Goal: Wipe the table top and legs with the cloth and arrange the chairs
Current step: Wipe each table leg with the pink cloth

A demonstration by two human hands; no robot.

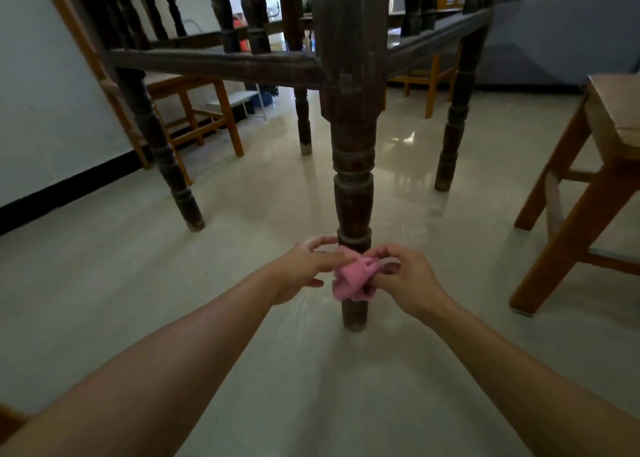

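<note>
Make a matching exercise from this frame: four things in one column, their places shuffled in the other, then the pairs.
1. pink cloth
2. dark turned wooden table leg
3. light brown wooden chair
4. orange wooden chair

A. back left, by the white wall
B. centre frame, standing on the pale glossy floor
C. pinched by the right hand, touched by the left hand
D. near right edge of frame

Pairs: 1-C, 2-B, 3-D, 4-A
</note>
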